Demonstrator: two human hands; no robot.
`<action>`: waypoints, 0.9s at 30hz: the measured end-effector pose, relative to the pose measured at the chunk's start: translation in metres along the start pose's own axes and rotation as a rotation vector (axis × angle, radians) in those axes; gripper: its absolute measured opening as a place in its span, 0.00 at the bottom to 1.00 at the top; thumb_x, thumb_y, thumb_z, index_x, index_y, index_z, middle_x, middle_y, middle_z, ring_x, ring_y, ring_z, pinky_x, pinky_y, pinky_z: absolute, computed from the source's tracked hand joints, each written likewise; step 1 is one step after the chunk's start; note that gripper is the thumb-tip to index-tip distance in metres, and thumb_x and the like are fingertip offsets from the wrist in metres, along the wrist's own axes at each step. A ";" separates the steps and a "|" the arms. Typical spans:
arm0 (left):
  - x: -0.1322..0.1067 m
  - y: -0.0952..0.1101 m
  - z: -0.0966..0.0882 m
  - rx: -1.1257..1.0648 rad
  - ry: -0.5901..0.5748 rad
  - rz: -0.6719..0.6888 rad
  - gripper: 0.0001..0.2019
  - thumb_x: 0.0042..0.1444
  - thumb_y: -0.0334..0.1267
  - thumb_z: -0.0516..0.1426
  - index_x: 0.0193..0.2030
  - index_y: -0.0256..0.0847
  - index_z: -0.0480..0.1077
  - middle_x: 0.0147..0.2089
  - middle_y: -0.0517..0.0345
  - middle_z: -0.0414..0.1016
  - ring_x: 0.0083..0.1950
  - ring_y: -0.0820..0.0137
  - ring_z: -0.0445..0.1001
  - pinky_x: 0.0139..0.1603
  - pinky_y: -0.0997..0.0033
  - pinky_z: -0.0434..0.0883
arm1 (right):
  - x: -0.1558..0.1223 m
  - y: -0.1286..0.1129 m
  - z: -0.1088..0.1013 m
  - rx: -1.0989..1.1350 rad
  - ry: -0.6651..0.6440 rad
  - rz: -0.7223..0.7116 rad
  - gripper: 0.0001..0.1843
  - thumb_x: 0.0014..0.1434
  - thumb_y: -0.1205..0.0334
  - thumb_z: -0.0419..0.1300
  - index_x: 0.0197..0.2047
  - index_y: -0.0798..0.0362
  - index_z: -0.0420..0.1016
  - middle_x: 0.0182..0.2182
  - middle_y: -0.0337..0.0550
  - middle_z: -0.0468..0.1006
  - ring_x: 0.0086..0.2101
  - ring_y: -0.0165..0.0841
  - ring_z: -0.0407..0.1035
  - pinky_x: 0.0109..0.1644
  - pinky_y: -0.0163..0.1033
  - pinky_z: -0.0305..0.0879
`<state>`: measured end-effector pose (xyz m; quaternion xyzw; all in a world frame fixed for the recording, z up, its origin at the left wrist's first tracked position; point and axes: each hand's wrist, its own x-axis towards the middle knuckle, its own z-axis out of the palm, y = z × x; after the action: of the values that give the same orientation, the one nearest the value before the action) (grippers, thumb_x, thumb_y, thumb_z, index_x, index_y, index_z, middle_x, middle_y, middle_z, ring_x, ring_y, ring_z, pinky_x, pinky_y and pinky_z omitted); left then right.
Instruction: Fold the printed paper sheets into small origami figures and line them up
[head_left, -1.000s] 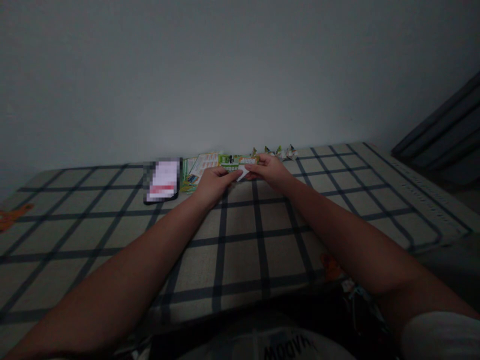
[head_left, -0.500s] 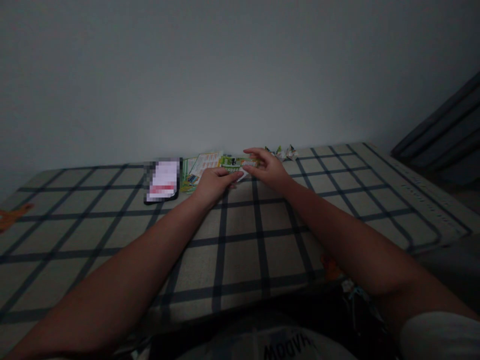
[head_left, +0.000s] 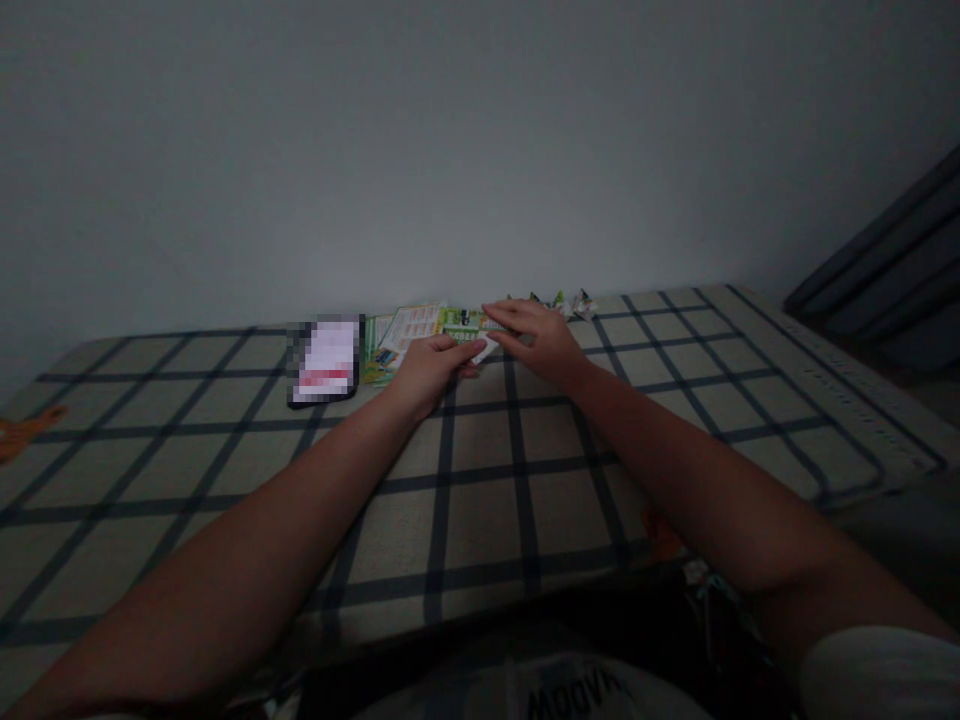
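Observation:
My left hand [head_left: 436, 370] pinches the near edge of a small white paper piece [head_left: 486, 350] between thumb and fingers. From the right, my right hand [head_left: 536, 340] reaches over it with its fingers stretched out, the thumb side close to the paper. Just behind both hands lies a green printed sheet [head_left: 461, 322], partly covered by them. Left of it is another printed leaflet [head_left: 409, 328] with a pale page and green edges. Beyond my right hand stand several small pointed folded paper pieces [head_left: 559, 303], some half hidden by its fingers.
A phone [head_left: 328, 360] with a lit, blurred-out screen lies left of the leaflets. The checked tablecloth [head_left: 480, 480] spreads over the table up to the grey wall [head_left: 480, 150]. A dark curtain-like cloth [head_left: 892, 260] hangs at the right.
My right hand's fingers have straightened and come closer together, shifting slightly left over the paper. My left hand has hardly moved and keeps its pinch.

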<state>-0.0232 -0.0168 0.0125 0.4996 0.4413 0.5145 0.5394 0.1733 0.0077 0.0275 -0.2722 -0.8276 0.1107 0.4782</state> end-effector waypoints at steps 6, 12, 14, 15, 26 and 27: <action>0.000 -0.002 -0.001 0.039 -0.010 0.021 0.17 0.40 0.46 0.73 0.23 0.38 0.74 0.24 0.59 0.72 0.25 0.75 0.68 0.27 0.73 0.66 | 0.001 -0.008 0.000 0.053 0.052 0.037 0.12 0.63 0.56 0.61 0.46 0.47 0.83 0.46 0.47 0.80 0.48 0.39 0.73 0.57 0.49 0.68; -0.005 0.001 -0.004 0.401 0.015 0.160 0.20 0.47 0.55 0.69 0.22 0.38 0.75 0.20 0.58 0.71 0.22 0.74 0.63 0.24 0.71 0.54 | 0.002 -0.007 -0.001 0.054 0.094 0.121 0.07 0.58 0.56 0.66 0.34 0.51 0.77 0.37 0.45 0.77 0.41 0.37 0.70 0.49 0.44 0.68; -0.008 0.006 -0.005 0.537 0.007 0.242 0.20 0.49 0.54 0.67 0.20 0.39 0.75 0.17 0.60 0.66 0.21 0.74 0.58 0.24 0.70 0.51 | 0.002 -0.004 0.000 0.063 0.070 0.136 0.08 0.57 0.56 0.67 0.33 0.51 0.75 0.36 0.44 0.76 0.40 0.36 0.70 0.47 0.43 0.67; -0.009 0.008 -0.006 0.597 0.011 0.293 0.21 0.49 0.52 0.68 0.17 0.40 0.73 0.16 0.62 0.63 0.21 0.75 0.57 0.24 0.70 0.49 | 0.002 -0.002 0.000 0.067 0.060 0.147 0.09 0.57 0.56 0.67 0.32 0.51 0.74 0.35 0.44 0.76 0.40 0.36 0.70 0.47 0.42 0.67; -0.005 -0.001 -0.003 0.313 -0.097 0.037 0.18 0.47 0.52 0.68 0.28 0.36 0.78 0.24 0.51 0.78 0.23 0.69 0.73 0.27 0.71 0.67 | 0.001 -0.004 0.001 -0.055 0.006 -0.050 0.05 0.60 0.63 0.62 0.33 0.51 0.72 0.36 0.44 0.73 0.42 0.38 0.68 0.50 0.45 0.64; -0.005 -0.001 -0.002 0.283 -0.106 0.019 0.18 0.46 0.51 0.69 0.29 0.36 0.79 0.25 0.51 0.78 0.24 0.69 0.74 0.27 0.70 0.69 | 0.001 -0.004 0.001 -0.060 0.005 -0.070 0.05 0.61 0.63 0.62 0.33 0.51 0.73 0.36 0.44 0.73 0.42 0.37 0.68 0.50 0.45 0.64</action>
<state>-0.0259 -0.0211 0.0112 0.6013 0.4756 0.4252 0.4810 0.1703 0.0047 0.0293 -0.2576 -0.8385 0.0685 0.4753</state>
